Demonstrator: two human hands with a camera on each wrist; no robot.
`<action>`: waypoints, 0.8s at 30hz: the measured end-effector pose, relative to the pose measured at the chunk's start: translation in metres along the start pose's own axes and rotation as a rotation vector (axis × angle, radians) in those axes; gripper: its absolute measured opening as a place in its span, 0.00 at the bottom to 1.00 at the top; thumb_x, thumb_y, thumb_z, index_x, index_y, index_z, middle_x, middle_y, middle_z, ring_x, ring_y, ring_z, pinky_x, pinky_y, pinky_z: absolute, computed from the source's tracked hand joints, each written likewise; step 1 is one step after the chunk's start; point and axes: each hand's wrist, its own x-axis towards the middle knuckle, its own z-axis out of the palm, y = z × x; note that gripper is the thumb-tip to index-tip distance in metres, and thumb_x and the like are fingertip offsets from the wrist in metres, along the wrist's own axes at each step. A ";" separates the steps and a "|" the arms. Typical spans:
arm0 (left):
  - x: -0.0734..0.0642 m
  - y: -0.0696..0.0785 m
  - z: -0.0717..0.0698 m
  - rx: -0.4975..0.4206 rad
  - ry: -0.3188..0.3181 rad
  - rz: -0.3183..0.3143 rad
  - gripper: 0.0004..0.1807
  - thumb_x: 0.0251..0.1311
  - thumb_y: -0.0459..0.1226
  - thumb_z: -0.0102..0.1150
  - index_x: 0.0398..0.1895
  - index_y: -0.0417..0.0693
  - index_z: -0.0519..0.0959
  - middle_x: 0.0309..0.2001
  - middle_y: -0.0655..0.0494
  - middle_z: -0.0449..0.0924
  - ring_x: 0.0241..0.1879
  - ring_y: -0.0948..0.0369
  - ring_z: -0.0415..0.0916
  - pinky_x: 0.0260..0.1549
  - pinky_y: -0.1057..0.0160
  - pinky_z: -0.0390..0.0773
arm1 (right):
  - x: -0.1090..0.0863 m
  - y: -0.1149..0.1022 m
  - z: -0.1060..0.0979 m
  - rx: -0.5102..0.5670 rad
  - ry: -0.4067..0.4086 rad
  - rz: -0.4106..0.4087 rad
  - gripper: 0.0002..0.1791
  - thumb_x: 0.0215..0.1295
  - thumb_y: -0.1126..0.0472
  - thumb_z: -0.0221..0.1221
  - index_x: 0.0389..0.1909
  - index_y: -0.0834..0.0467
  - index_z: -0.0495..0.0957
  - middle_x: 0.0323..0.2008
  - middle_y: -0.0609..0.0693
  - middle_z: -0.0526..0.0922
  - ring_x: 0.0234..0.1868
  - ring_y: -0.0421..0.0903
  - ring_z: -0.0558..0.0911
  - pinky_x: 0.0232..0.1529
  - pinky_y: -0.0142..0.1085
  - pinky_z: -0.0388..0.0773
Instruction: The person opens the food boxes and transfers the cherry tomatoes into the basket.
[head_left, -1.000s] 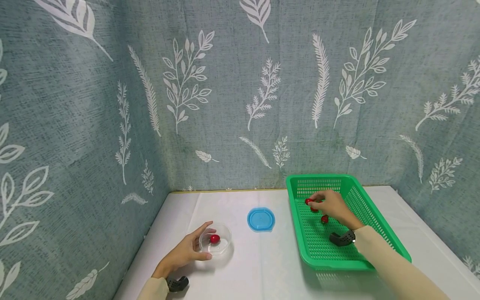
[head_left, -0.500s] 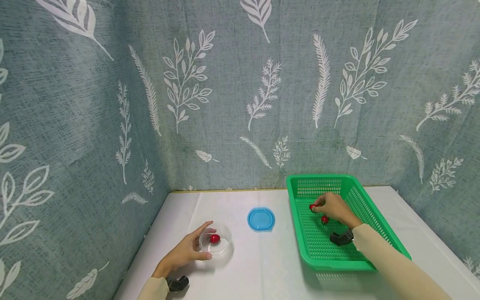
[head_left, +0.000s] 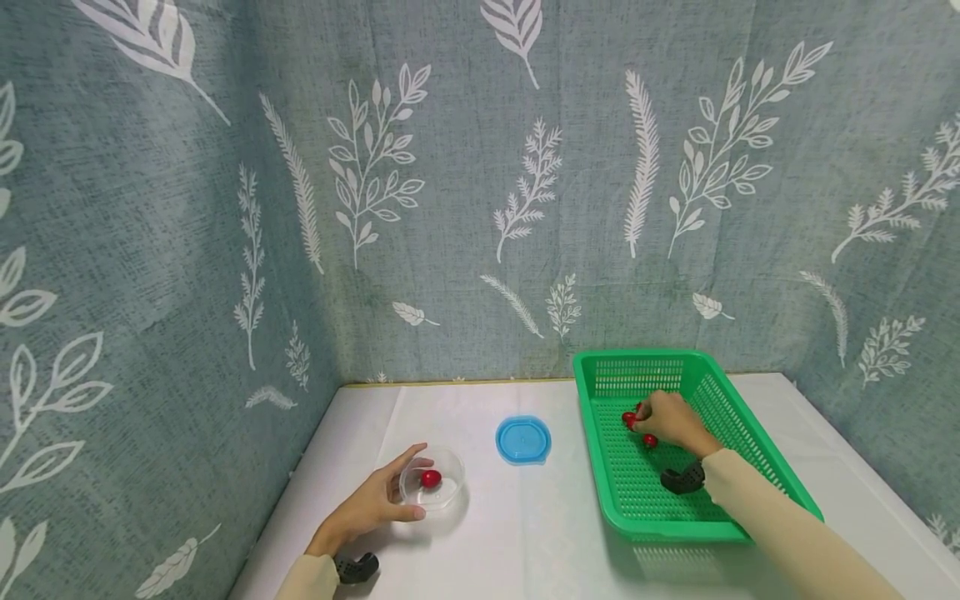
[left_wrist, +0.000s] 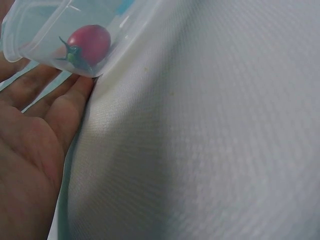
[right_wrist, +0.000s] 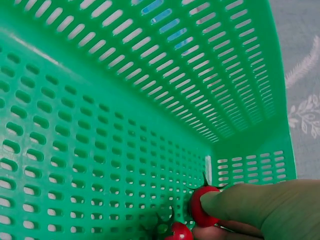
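A clear plastic container (head_left: 448, 493) stands on the white table at left with one red cherry tomato (head_left: 431, 478) in it. My left hand (head_left: 375, 498) holds it from the left, thumb on the near side and fingers round the far side. In the left wrist view that tomato (left_wrist: 91, 44) shows a green stem through the wall. Inside the green basket (head_left: 611, 492), my right hand (head_left: 671, 419) pinches a cherry tomato (right_wrist: 202, 207) between thumb and fingers. Another tomato (right_wrist: 179, 232) lies close by on the basket floor. My right hand partly hides the tomatoes there in the head view.
Between container and basket a blue lid (head_left: 522, 440) lies flat on the white table (head_left: 487, 533). Leaf-patterned cloth (head_left: 450, 208) rises behind and at the sides. The basket's raised rim (head_left: 757, 433) surrounds my right hand.
My right hand has shifted slightly right and nearer within the basket, staying low among the tomatoes. The left hand and container have kept their places.
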 end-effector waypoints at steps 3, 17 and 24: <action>0.000 0.001 0.001 0.000 0.004 -0.010 0.57 0.60 0.34 0.74 0.84 0.46 0.45 0.75 0.40 0.62 0.77 0.42 0.52 0.61 0.67 0.71 | 0.000 0.000 0.000 -0.016 -0.003 -0.006 0.05 0.63 0.65 0.70 0.34 0.63 0.88 0.24 0.48 0.84 0.24 0.43 0.78 0.28 0.43 0.77; 0.000 0.000 0.001 0.029 0.010 -0.009 0.56 0.61 0.34 0.73 0.84 0.46 0.45 0.75 0.40 0.63 0.77 0.40 0.50 0.66 0.51 0.69 | -0.001 -0.006 -0.007 0.047 0.084 -0.021 0.10 0.65 0.66 0.67 0.43 0.68 0.86 0.38 0.60 0.87 0.36 0.56 0.85 0.35 0.50 0.82; -0.001 0.000 0.001 0.024 0.013 -0.015 0.56 0.60 0.34 0.74 0.84 0.47 0.45 0.75 0.41 0.63 0.77 0.41 0.50 0.66 0.54 0.69 | 0.003 -0.031 -0.007 0.101 0.143 -0.109 0.08 0.65 0.63 0.68 0.41 0.63 0.87 0.35 0.54 0.88 0.33 0.49 0.84 0.34 0.47 0.81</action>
